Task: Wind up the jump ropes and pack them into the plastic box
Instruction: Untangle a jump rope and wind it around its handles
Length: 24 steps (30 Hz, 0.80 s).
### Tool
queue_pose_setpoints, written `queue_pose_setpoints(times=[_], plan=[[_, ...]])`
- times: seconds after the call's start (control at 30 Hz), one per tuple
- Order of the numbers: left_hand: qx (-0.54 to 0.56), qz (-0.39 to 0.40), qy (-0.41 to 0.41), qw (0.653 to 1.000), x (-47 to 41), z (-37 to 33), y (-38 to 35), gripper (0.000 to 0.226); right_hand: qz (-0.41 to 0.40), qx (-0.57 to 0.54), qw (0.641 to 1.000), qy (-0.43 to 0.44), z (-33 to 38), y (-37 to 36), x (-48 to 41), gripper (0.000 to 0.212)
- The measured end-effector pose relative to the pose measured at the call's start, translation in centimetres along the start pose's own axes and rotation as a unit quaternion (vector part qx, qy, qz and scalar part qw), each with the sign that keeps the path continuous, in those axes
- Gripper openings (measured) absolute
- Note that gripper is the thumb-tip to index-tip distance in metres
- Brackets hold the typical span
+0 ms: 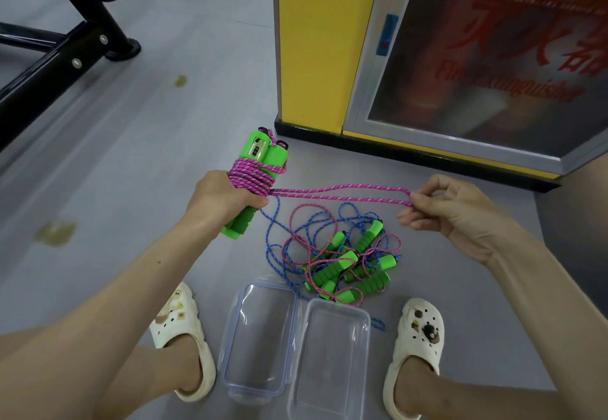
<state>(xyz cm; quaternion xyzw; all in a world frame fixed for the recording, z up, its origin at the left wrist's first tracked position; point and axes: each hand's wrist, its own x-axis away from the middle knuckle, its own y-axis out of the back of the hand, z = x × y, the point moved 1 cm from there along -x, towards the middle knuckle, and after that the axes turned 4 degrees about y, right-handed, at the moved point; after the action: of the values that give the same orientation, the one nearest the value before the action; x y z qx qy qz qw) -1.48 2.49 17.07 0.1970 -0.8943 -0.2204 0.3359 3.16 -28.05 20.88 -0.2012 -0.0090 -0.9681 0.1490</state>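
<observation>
Grey floor. Left hand (221,198) grasps green handles (260,169), pink rope (342,194) part-wound; right hand (460,212) pinches loop end. Next: wrap remainder, tuck, drop in plastic box (329,363).

Beyond your right hand (460,212) stands a yellow cabinet (316,58). Its glass door (477,74) is lettered in red and has a blue latch (387,34). Well beyond your left hand (223,199), a black metal frame (62,71) rests on the grey floor (148,156). To that hand's left, the floor shows yellowish stains (56,232). Nearer you than both hands are your white clogs (177,314).
</observation>
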Motion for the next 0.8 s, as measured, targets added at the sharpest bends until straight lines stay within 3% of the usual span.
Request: queue_pose_setpoints(times=[0.1, 0.3, 0.47, 0.57, 0.63, 0.7, 0.8], plan=[[0.011, 0.007, 0.001, 1.0, 0.0, 0.0, -0.2, 0.03, -0.049, 0.014, 0.999, 0.007, -0.4, 0.0, -0.4, 0.003], [0.064, 0.036, 0.013, 0.997, 0.3, -0.5, -0.2, 0.034, -0.113, 0.156, 0.98, 0.046, -0.9, -0.1, -0.6, 0.023], [0.147, 0.115, 0.059, 0.981, 1.0, -0.9, -0.1, 0.028, -0.216, -0.042, 0.975, -0.007, -1.0, 0.6, -1.1, 0.03], [0.167, 0.138, 0.057, 0.975, 1.2, -1.2, -0.4, 0.025, -0.241, -0.238, 0.939, -0.061, -1.5, 0.9, -1.5, 0.03], [0.14, 0.132, 0.016, 0.981, 1.3, -1.4, -0.7, 0.019, -0.258, -0.306, 0.911, -0.097, -2.0, 0.9, -1.8, 0.033], [0.126, 0.142, -0.015, 0.982, 1.6, -1.6, -0.9, 0.019, -0.281, -0.301, 0.905, -0.106, -2.2, 0.9, -2.0, 0.035], [0.112, 0.179, -0.025, 0.977, 1.8, -1.5, -1.0, 0.028, -0.371, -0.144, 0.914, -0.074, -1.7, 1.6, -2.0, 0.031]])
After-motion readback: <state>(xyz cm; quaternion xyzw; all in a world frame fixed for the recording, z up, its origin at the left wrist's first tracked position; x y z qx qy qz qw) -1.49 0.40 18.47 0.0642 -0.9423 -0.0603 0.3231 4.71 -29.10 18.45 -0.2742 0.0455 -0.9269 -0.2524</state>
